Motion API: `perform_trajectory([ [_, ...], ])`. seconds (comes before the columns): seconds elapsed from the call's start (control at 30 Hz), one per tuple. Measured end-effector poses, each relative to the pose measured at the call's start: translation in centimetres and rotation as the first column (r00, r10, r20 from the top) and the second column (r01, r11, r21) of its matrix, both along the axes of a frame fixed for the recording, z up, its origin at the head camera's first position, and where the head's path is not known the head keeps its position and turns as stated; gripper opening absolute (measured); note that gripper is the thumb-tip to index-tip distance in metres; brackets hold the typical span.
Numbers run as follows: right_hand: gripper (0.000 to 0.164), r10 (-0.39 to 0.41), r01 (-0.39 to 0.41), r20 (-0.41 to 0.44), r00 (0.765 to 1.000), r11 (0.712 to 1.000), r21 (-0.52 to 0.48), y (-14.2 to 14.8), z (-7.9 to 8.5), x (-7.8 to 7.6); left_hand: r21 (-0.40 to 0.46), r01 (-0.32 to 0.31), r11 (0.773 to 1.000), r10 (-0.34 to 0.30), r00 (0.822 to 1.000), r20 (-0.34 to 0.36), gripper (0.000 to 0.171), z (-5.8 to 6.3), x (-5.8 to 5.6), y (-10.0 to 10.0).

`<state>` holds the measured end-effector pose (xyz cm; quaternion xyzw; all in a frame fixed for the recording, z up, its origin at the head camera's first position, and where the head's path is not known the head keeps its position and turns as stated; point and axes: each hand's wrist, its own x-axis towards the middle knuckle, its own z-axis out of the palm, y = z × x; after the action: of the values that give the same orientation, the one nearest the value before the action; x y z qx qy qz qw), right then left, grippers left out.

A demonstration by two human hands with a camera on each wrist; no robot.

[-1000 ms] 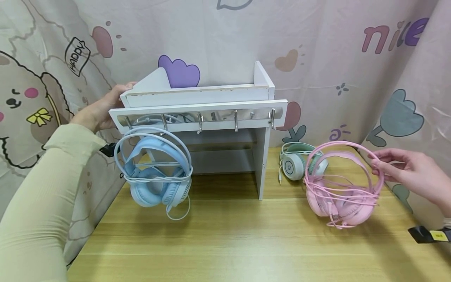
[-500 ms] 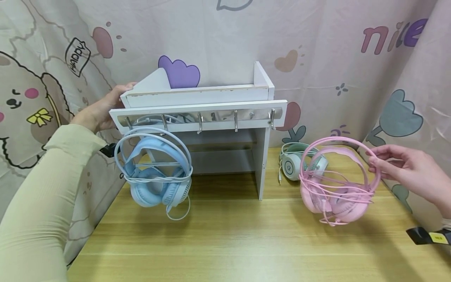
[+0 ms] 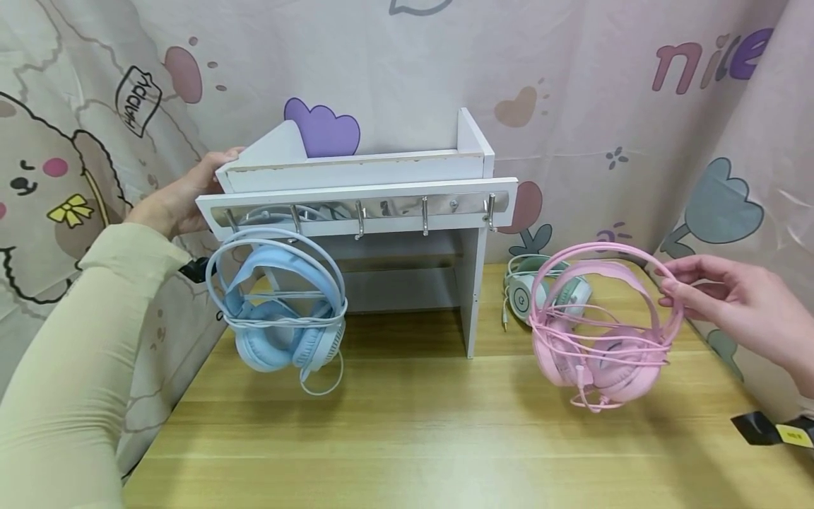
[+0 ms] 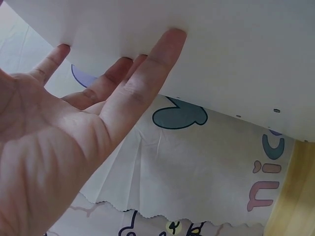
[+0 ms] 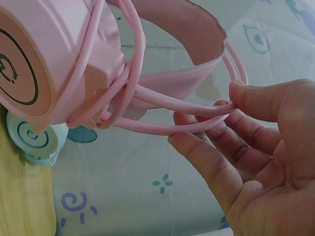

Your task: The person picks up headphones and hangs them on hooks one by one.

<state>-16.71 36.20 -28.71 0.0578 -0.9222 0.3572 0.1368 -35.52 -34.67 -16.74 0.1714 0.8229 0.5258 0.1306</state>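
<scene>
My right hand (image 3: 731,300) pinches the outer band of the pink headphones (image 3: 626,367) between thumb and fingers, at the right of the head view. They hang tilted, with their cable wound round the ear cups. The right wrist view shows the thumb and fingers on the two thin band tubes. My left hand (image 3: 184,194) rests against the left side of the white shelf (image 3: 356,173). In the left wrist view its fingertips press on the white panel with fingers fairly straight. Light blue headphones (image 3: 282,261) hang from the left end of the shelf's metal hook rail (image 3: 391,209).
Green and white headphones (image 3: 523,297) lie on the wooden table (image 3: 407,424), right of the shelf, partly behind the pink pair. Several hooks stick out along the rail. A printed curtain (image 3: 572,63) encloses the back and both sides.
My right hand has moved a little left and up with the pink headphones, which now overlap more of the green pair. The left hand and the blue headphones keep their place.
</scene>
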Motion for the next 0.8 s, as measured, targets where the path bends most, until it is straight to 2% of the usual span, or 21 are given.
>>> perform_trajectory([
  [0.13,0.017,-0.01,0.01,-0.008,1.0,0.999,0.037,-0.8,0.4,0.4,-0.008,-0.006,1.0,0.006,1.0,-0.003,0.051,0.0,-0.1,0.0],
  [0.53,0.024,0.023,-0.022,-0.023,0.999,0.999,0.031,-3.4,1.4,1.4,-0.028,0.017,0.999,-0.018,0.999,-0.038,0.053,-0.1,-0.1,0.2],
  [0.8,0.025,0.032,-0.031,-0.024,0.999,0.999,0.027,-5.1,1.5,1.4,0.008,0.032,0.999,-0.032,0.999,-0.028,0.051,-0.1,-0.1,0.0],
])
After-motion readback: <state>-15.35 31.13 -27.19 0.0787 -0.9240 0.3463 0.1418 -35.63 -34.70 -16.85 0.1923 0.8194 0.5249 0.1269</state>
